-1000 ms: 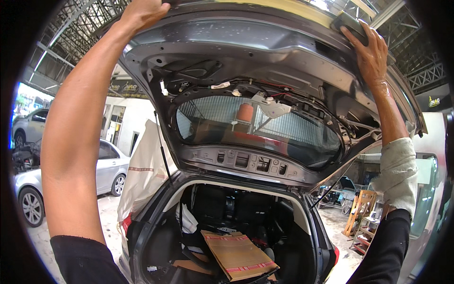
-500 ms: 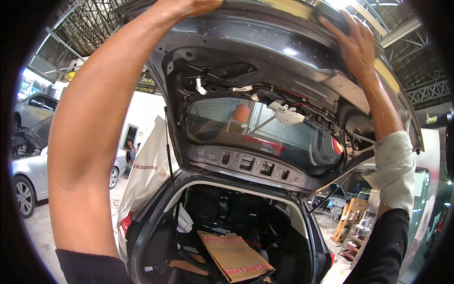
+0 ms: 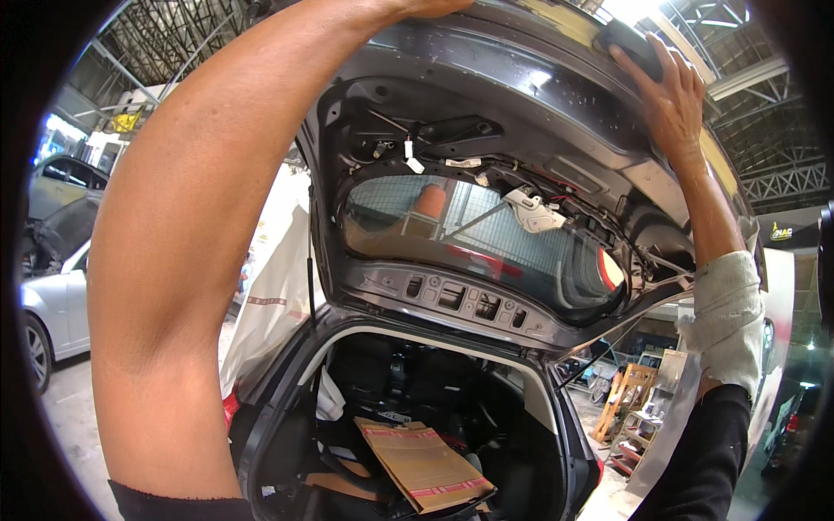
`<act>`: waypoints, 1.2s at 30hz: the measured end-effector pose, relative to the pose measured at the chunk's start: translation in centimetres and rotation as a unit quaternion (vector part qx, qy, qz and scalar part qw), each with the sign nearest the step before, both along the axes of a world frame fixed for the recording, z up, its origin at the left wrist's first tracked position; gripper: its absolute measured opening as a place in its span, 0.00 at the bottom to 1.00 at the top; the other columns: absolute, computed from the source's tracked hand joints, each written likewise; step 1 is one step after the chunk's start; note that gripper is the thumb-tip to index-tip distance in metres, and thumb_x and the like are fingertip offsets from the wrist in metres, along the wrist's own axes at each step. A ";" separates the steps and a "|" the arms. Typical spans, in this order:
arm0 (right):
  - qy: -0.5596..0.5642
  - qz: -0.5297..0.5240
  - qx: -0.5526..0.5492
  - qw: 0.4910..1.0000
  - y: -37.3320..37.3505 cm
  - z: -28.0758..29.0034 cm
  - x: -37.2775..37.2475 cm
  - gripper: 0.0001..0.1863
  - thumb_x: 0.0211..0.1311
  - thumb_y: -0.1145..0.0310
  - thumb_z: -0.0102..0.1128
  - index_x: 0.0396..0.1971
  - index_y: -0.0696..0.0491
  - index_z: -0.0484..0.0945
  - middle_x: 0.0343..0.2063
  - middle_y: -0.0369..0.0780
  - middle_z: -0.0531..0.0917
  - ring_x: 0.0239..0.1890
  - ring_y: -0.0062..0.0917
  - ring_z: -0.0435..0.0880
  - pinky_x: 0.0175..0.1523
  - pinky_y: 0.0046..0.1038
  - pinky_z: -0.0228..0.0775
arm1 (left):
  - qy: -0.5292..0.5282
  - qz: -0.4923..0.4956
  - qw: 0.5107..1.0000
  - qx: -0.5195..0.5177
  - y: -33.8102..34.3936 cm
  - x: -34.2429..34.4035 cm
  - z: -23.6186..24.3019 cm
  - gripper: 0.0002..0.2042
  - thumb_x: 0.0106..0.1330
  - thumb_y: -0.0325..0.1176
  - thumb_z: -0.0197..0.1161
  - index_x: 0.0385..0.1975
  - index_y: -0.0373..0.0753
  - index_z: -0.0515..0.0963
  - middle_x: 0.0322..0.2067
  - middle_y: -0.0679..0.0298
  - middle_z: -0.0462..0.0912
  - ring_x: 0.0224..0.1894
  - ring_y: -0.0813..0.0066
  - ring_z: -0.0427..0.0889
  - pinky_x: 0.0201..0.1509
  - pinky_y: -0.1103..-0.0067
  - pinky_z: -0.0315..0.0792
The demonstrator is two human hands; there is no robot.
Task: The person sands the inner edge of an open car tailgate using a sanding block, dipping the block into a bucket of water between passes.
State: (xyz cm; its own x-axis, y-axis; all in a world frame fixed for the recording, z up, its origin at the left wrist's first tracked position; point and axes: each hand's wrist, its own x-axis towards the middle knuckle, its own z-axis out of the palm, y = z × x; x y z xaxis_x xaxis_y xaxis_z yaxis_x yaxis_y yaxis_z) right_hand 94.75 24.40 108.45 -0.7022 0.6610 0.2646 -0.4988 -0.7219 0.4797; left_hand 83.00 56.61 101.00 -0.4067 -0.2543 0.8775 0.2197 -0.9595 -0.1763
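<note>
The raised tailgate [image 3: 486,69] of a dark car spans the view above me, its inner panel stripped and its outer edge patched dull yellow. My right hand [image 3: 673,100] grips a black sanding block [image 3: 632,50] at the tailgate's upper right edge, fingers wrapped over its side. At the top of the picture my left hand [image 3: 434,7] lies along the tailgate's edge; its fingers are mostly cut off or hidden. A cloth wrap [image 3: 723,317] covers part of my right forearm.
Below gapes the open boot with flattened cardboard [image 3: 426,464] inside. Gas struts [image 3: 310,269] stand at both sides. A loose latch mechanism [image 3: 534,211] and wires hang from the tailgate. A silver car [image 3: 56,304] is at left, a wooden frame and shelf [image 3: 638,425] at right.
My right hand and the sanding block sit slightly further right and lower in the picture. My left hand has shifted right along the edge, and the view has turned a little.
</note>
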 end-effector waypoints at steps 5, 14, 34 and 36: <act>-0.001 0.029 -0.057 0.998 7.6 -0.6 -1.4 0.31 0.57 0.75 0.53 0.59 0.28 0.75 0.61 0.42 0.69 0.61 0.39 0.69 0.64 0.42 0.61 | -0.044 0.015 0.999 0.010 0.5 0.8 0.4 0.16 0.58 0.31 0.52 0.43 0.30 0.77 0.40 0.43 0.83 0.46 0.46 0.82 0.50 0.59 0.76; -0.054 -0.026 0.046 0.997 1.7 -0.5 -0.1 0.39 0.55 0.79 0.54 0.63 0.21 0.71 0.62 0.37 0.70 0.59 0.35 0.71 0.61 0.39 0.60 | -0.027 -0.012 0.999 0.013 0.0 1.3 0.8 0.15 0.58 0.32 0.53 0.40 0.30 0.78 0.38 0.42 0.84 0.44 0.44 0.83 0.49 0.59 0.76; 0.108 -0.047 0.078 0.990 8.9 -0.3 -2.4 0.36 0.57 0.76 0.55 0.63 0.24 0.71 0.63 0.42 0.67 0.60 0.38 0.69 0.60 0.41 0.62 | -0.069 -0.005 0.997 0.034 0.7 2.0 0.4 0.14 0.58 0.30 0.53 0.40 0.31 0.78 0.41 0.44 0.83 0.46 0.47 0.82 0.53 0.60 0.75; 0.100 -0.071 0.132 0.984 6.3 0.1 -1.9 0.38 0.57 0.78 0.55 0.63 0.20 0.70 0.62 0.39 0.68 0.58 0.35 0.70 0.59 0.40 0.60 | -0.067 -0.007 0.997 0.028 1.0 2.0 -0.3 0.14 0.58 0.30 0.53 0.41 0.31 0.77 0.41 0.44 0.83 0.46 0.47 0.82 0.53 0.60 0.74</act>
